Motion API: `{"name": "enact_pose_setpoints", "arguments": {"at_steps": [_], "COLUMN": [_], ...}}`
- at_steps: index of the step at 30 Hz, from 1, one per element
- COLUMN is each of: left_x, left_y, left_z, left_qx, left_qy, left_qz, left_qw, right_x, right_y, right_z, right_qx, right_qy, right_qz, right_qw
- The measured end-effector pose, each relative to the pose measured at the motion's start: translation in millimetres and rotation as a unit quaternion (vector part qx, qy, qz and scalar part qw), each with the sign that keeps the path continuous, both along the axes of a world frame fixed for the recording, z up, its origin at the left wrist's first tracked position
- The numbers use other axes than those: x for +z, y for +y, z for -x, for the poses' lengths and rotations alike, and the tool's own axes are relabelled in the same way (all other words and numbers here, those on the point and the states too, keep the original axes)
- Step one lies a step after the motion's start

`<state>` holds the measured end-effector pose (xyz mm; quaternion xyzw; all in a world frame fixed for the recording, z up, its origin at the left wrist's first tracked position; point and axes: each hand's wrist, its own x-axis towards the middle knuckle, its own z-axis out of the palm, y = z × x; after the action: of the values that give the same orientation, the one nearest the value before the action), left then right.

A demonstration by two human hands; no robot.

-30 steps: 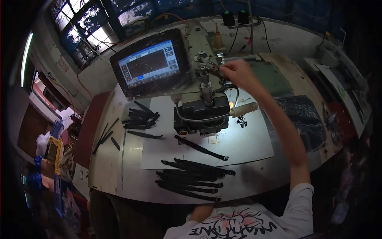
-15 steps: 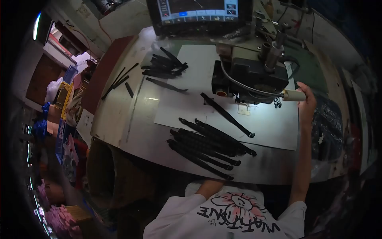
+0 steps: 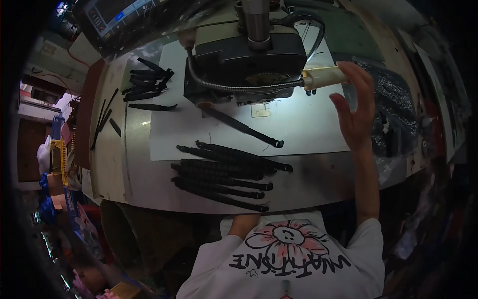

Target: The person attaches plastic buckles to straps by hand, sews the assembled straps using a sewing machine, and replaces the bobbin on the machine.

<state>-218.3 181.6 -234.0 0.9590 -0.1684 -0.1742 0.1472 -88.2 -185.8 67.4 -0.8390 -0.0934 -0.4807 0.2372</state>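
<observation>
My right hand (image 3: pixel 357 109) is raised at the right of the machine, with thumb and fingers spread apart. Its fingertips are at the end of a cream-coloured lamp head (image 3: pixel 326 76) on a bendable metal neck; whether they touch it I cannot tell. My left hand is hidden below the table edge, and only its forearm (image 3: pixel 244 225) shows. One black strap (image 3: pixel 244 128) lies slanted on the white sheet (image 3: pixel 172 134), its upper end by the machine head (image 3: pixel 249 62). Closer to me lies a row of several black straps (image 3: pixel 224 172).
Another heap of black strips (image 3: pixel 147 82) lies at the back left, with thin black pieces (image 3: pixel 104 117) farther left. A screen (image 3: pixel 119 20) stands behind. Black goods in a clear plastic bag (image 3: pixel 398 112) are at the right. The metal table edge (image 3: pixel 308 199) runs before my body.
My view has turned and moved nearer, shifting the machine and straps leftward. The fingers of my right hand, earlier round the end of the lamp head, are now spread open beside it.
</observation>
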Motion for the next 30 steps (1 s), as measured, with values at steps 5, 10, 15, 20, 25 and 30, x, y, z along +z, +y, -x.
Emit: {"name": "enact_pose_setpoints", "arguments": {"at_steps": [5, 10, 15, 20, 25, 30], "left_x": [-1.2, -4.2, 9.9, 93.5, 236.2, 279.1], "left_y": [4.3, 6.2, 16.5, 44.2, 39.7, -42.5], "left_z": [0.5, -11.9, -40.1, -96.4, -100.5, -145.1], "left_qx": [0.0, -0.011, -0.039, -0.193, -0.148, -0.177], "left_qy": [0.004, 0.007, 0.003, 0.004, 0.398, 0.029], "left_qz": [-0.001, 0.006, 0.065, 0.171, 0.347, 0.354], "left_qw": [1.0, 1.0, 0.997, 0.966, 0.836, 0.918], "right_x": [8.3, -2.6, -63.3, -115.2, -94.4, -84.5], "right_y": [-17.2, -20.5, 23.8, 58.9, 48.6, 53.1], "right_z": [-17.3, -11.9, 20.4, 17.8, 13.3, 18.1], "right_qx": [-0.025, 0.025, 0.103, 0.104, 0.135, 0.208], "right_qy": [0.006, -0.059, 0.3, 0.296, 0.452, 0.467], "right_qz": [0.069, -0.14, -0.169, -0.007, -0.34, -0.403], "right_qw": [0.997, 0.988, 0.933, 0.949, 0.813, 0.759]}}
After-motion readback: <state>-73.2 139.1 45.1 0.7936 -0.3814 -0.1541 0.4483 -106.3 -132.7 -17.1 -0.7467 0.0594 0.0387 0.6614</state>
